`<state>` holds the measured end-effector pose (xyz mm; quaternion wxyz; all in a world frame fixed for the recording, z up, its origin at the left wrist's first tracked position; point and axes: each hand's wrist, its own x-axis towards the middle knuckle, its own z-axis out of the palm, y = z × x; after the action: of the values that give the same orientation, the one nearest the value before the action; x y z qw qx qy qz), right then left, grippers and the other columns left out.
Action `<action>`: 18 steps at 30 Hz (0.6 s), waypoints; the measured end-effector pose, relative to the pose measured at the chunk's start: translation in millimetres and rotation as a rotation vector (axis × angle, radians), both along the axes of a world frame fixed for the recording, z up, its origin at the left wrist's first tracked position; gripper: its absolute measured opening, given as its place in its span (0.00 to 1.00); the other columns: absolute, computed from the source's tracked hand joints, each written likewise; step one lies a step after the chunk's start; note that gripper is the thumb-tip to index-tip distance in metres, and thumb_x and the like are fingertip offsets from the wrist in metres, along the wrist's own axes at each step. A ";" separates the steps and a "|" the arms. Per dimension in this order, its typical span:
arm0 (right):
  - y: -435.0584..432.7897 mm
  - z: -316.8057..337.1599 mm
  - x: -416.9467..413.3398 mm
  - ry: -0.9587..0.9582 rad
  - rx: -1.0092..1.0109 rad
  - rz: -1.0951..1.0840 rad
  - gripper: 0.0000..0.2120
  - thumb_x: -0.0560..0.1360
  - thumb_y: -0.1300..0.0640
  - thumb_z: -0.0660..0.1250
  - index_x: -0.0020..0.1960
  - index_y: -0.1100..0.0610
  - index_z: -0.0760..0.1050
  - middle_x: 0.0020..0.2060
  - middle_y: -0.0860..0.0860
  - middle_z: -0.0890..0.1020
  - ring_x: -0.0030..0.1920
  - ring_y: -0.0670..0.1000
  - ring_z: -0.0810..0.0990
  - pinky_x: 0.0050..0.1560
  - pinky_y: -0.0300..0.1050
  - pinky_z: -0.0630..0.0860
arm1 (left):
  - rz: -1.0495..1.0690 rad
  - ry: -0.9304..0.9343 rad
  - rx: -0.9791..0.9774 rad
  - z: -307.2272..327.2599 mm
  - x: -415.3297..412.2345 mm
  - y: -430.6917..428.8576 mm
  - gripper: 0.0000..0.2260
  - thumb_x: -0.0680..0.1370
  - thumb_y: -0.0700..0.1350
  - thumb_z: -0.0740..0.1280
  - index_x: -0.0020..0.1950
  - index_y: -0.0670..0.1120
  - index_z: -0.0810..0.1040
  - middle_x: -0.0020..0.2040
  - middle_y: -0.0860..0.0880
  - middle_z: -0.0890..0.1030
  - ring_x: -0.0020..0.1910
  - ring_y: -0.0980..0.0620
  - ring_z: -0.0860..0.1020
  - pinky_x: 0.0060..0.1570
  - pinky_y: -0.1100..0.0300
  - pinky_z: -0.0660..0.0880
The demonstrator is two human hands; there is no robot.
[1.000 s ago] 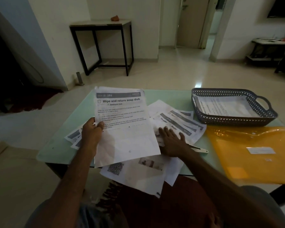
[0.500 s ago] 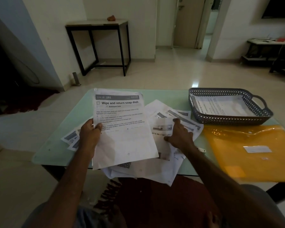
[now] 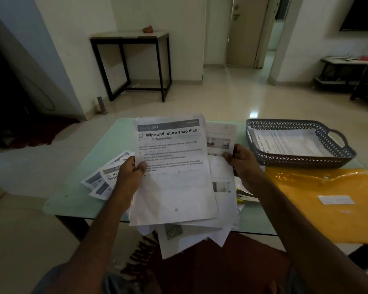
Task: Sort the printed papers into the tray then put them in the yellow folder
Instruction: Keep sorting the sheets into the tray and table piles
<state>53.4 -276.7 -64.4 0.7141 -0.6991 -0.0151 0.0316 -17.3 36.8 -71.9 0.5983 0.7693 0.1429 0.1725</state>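
Printed papers (image 3: 174, 187), thin rectangular sheets

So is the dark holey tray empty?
Not empty: the dark grey perforated plastic tray holds white printed paper lying flat inside.

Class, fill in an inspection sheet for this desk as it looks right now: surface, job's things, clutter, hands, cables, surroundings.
Surface: pale green glass table.
Job's things: paper stack lifted, top sheet headed "Wipe and return soap dish"; loose sheets fanned at left; tray holding printed sheets; yellow folder flat, nearer the person.
Clutter: small white and yellow item by the right wrist, unclear.
Hands: left hand grips the stack's left edge; right hand grips its right edge.
Cables: nothing seen.
Surroundings: black-framed side table against the wall.
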 end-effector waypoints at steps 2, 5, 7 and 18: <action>3.8 0.4 -2.9 0.000 0.011 0.030 0.13 0.80 0.62 0.67 0.65 0.57 0.76 0.57 0.53 0.85 0.55 0.55 0.85 0.46 0.53 0.84 | -0.013 0.001 -0.012 -3.2 0.9 -0.4 0.09 0.82 0.41 0.64 0.61 0.50 0.76 0.49 0.59 0.80 0.48 0.59 0.79 0.44 0.66 0.74; 10.0 1.4 -5.2 -0.002 0.030 0.034 0.11 0.80 0.62 0.68 0.62 0.57 0.75 0.56 0.54 0.85 0.54 0.56 0.86 0.45 0.52 0.84 | -0.009 -0.001 -0.024 -6.3 0.9 0.3 0.08 0.82 0.41 0.64 0.60 0.52 0.77 0.50 0.59 0.81 0.50 0.57 0.80 0.49 0.60 0.77; 13.1 0.1 -4.8 -0.017 0.028 0.035 0.09 0.80 0.62 0.68 0.60 0.57 0.76 0.55 0.55 0.86 0.53 0.55 0.86 0.44 0.51 0.84 | -0.009 -0.011 -0.040 -7.6 0.6 -0.6 0.09 0.82 0.40 0.64 0.59 0.51 0.77 0.51 0.59 0.81 0.50 0.58 0.79 0.50 0.61 0.77; 27.5 -0.9 -11.8 -0.048 0.142 0.049 0.09 0.83 0.54 0.64 0.58 0.59 0.76 0.51 0.55 0.86 0.50 0.56 0.86 0.45 0.50 0.84 | -0.019 0.050 -0.169 -12.6 0.7 -9.1 0.09 0.78 0.40 0.70 0.57 0.49 0.80 0.51 0.51 0.83 0.47 0.54 0.82 0.44 0.62 0.78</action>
<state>41.6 -249.2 -65.2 0.7605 -0.6466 -0.0514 0.0314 -16.5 27.6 -84.5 0.6590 0.7214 0.1646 0.1350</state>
